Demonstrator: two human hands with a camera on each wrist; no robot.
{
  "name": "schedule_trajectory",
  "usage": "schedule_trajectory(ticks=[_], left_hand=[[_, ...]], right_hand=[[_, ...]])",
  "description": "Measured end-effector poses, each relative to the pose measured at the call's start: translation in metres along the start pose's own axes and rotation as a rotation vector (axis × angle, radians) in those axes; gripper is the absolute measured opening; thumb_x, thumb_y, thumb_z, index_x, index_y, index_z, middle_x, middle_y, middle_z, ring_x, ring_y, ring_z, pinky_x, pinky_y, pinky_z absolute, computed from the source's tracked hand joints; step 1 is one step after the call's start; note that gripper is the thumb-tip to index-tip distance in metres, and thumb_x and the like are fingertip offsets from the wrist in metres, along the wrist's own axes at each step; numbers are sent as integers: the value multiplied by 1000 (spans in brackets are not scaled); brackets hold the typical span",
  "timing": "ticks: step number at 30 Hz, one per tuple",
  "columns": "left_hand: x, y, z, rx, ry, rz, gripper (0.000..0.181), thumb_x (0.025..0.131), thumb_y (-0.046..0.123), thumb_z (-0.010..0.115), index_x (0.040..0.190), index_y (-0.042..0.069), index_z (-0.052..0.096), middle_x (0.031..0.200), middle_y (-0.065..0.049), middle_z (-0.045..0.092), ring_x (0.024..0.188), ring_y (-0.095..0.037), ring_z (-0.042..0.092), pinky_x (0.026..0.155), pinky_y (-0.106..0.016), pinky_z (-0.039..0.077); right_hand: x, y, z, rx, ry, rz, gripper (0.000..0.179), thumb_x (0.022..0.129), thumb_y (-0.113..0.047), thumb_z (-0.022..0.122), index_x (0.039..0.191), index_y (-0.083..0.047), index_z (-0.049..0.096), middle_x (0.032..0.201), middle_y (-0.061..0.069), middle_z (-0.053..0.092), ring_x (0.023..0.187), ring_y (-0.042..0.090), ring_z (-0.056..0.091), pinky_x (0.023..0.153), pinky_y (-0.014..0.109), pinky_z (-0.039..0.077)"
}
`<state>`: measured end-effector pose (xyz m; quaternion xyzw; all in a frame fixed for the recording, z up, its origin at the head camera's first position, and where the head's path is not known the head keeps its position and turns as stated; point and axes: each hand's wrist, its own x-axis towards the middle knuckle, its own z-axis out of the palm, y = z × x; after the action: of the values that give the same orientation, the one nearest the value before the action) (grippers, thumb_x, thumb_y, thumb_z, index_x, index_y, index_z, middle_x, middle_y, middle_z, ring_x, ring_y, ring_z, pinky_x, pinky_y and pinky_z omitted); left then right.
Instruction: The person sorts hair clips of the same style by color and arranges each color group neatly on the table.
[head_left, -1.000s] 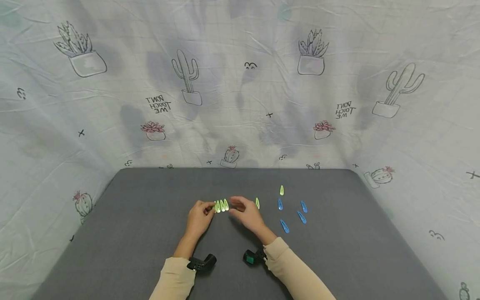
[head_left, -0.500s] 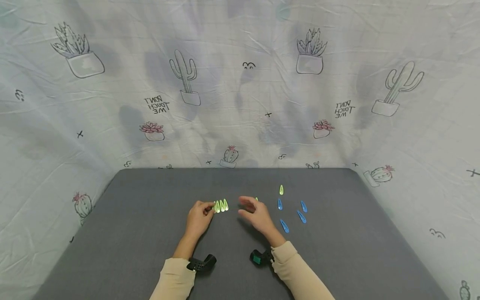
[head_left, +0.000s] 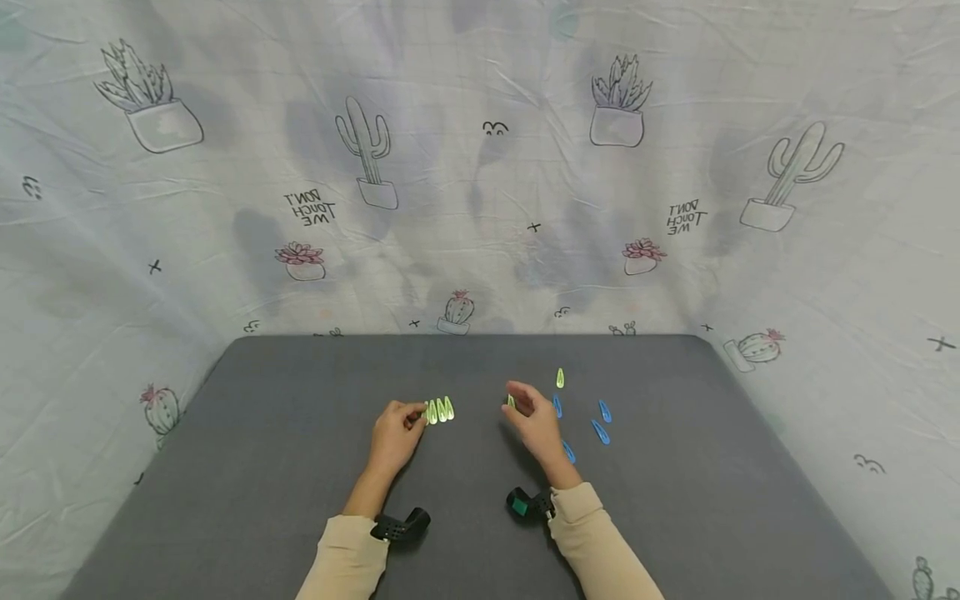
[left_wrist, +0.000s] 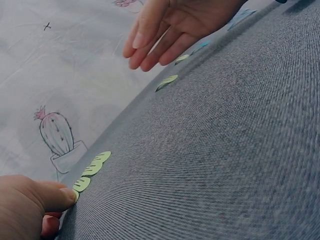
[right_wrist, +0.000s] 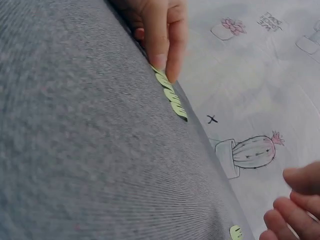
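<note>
Several yellow-green snap hair clips [head_left: 442,409] lie side by side in a short row on the grey table. My left hand [head_left: 395,432] pinches the leftmost hair clip [left_wrist: 76,195] of that row between thumb and finger. Over to the right, my right hand [head_left: 538,421] hovers with relaxed, parted fingers around a single green hair clip [head_left: 512,401], partly hidden by them in the head view. In the left wrist view that green clip lies on the cloth, below and apart from the fingertips.
Farther back lies one more green clip [head_left: 560,378]. Several blue hair clips [head_left: 601,432] are scattered to the right of my right hand, partly behind it. A printed cactus curtain [head_left: 487,183] hangs behind the table's back edge.
My right hand has moved from beside the row rightward to the single green clip. My left hand has stayed at the row's left end.
</note>
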<state>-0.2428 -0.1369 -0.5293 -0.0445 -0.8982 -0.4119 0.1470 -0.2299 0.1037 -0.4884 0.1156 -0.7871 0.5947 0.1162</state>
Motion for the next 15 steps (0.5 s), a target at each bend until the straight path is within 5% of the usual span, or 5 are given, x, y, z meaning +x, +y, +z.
schedule_trajectory(ticks=[5,15], left_hand=[[1,0,0,2,1,-2,19,82,7,72,101,5,73,84,-7,57,68,-13,50,63,-30,40],[1,0,0,1,-6,-11,19,82,6,71,101,6,73,84,-7,57,67,-13,49,63,-30,40]], right_hand=[[4,25,3,-23,82,55,40,86,2,64,124,10,55,123,28,57,116,42,54,96,48,44],[3,31,8,-156,118,140,38,83,-1,65,120,6,60,116,23,63,108,35,60,90,42,49]])
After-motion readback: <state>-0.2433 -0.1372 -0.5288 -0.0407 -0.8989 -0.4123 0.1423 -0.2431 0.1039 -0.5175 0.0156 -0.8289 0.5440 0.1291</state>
